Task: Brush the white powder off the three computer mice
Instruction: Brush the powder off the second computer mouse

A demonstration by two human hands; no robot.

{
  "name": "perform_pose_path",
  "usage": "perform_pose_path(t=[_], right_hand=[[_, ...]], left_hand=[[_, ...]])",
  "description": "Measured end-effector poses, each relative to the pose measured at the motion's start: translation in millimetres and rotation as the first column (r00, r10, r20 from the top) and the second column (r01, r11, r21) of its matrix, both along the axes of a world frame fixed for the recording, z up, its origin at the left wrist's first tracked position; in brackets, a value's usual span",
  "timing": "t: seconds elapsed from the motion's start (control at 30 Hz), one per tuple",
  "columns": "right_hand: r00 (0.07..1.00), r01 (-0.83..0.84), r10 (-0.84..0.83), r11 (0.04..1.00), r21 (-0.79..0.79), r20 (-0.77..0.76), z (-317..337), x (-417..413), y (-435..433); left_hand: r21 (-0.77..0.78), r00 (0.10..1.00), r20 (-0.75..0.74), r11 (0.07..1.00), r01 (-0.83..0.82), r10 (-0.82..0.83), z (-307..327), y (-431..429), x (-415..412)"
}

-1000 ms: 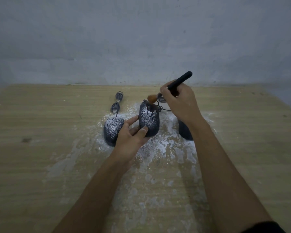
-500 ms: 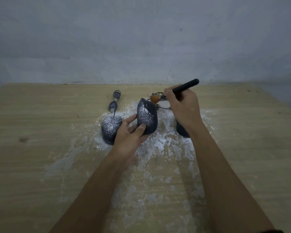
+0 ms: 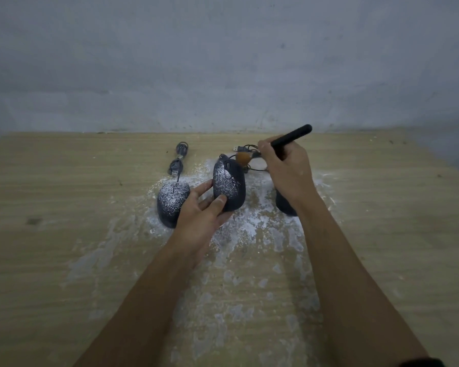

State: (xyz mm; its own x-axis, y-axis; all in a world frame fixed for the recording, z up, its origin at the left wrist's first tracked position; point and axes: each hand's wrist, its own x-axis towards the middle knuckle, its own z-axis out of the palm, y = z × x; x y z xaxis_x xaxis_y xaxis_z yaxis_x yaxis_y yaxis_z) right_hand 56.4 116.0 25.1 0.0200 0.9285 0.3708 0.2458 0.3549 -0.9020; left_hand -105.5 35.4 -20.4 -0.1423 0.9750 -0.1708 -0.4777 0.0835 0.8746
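Three dark wired mice lie on a wooden table (image 3: 64,207). My left hand (image 3: 202,213) grips the middle mouse (image 3: 229,185) from its near left side and tilts it up; white powder covers its left half, while its right half looks dark. My right hand (image 3: 286,170) holds a black-handled brush (image 3: 289,137), whose orange bristles (image 3: 243,157) sit just beyond the mouse's far right end. The left mouse (image 3: 171,203) is speckled with powder. The right mouse (image 3: 285,206) is mostly hidden behind my right wrist.
Spilled white powder (image 3: 249,234) spreads over the table around and in front of the mice. Bundled cables with USB plugs (image 3: 179,160) lie behind the mice. A grey wall (image 3: 223,62) rises at the table's far edge.
The middle mouse has been turned more to the left in my left hand, and its right half has lost powder. The brush handle has dropped lower and its bristles shifted right of the mouse's tip.
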Motion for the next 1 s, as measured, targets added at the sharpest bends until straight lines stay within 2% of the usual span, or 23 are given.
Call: perform_pose_path(t=[0.1,0.17,0.23,0.3,0.37,0.43,0.57,0.7,0.8,0.9,1.0], right_hand=[[0.994,-0.074,0.075,0.997,-0.015,0.076,-1.8,1.6,-0.7],[0.991,-0.119,0.121,0.992,-0.029,0.059,-2.1,2.0,-1.1],[0.993,-0.113,0.113,0.993,0.043,0.024,0.9,-1.0,-1.8],[0.995,-0.083,0.078,0.991,0.1,0.055,3.0,-3.6,-1.3],[0.985,-0.12,0.109,0.99,0.076,0.135,1.6,-4.7,-1.1],[0.977,-0.162,0.155,0.986,0.039,0.145,-1.8,-4.6,-1.2],[0.988,-0.12,0.107,0.987,0.109,0.113,2.7,-4.7,-2.0],[0.975,-0.175,0.167,0.983,0.048,0.147,2.6,-4.3,-4.0],[0.983,-0.128,0.114,0.988,0.091,0.145,4.4,-5.9,-4.6],[0.969,-0.175,0.162,0.983,0.056,0.189,4.2,-5.0,-6.1],[0.981,-0.137,0.124,0.988,0.075,0.15,4.9,-5.7,-6.2]], left_hand=[[0.0,1.0,-0.01,1.0,-0.004,0.004,0.4,-1.3,0.8],[0.0,1.0,-0.002,1.0,-0.008,0.008,0.5,-1.5,0.9],[-0.004,1.0,0.005,1.0,-0.009,0.009,1.0,-1.3,1.0],[-0.005,1.0,0.006,1.0,-0.01,0.01,1.2,-1.3,1.4],[-0.003,1.0,0.0,1.0,-0.011,0.011,0.7,-1.2,1.8],[0.002,1.0,-0.014,1.0,-0.009,0.009,0.3,-1.4,1.2],[0.008,1.0,-0.029,1.0,-0.006,0.006,-0.5,-1.2,1.0],[0.009,0.999,-0.032,1.0,-0.004,0.005,-1.6,-1.1,0.9],[0.006,1.0,-0.024,1.0,-0.005,0.005,-2.1,-1.0,0.5],[0.007,1.0,-0.028,1.0,0.003,-0.003,-1.9,-1.1,0.8],[0.004,1.0,-0.021,1.0,-0.002,0.002,-1.5,-1.2,0.8]])
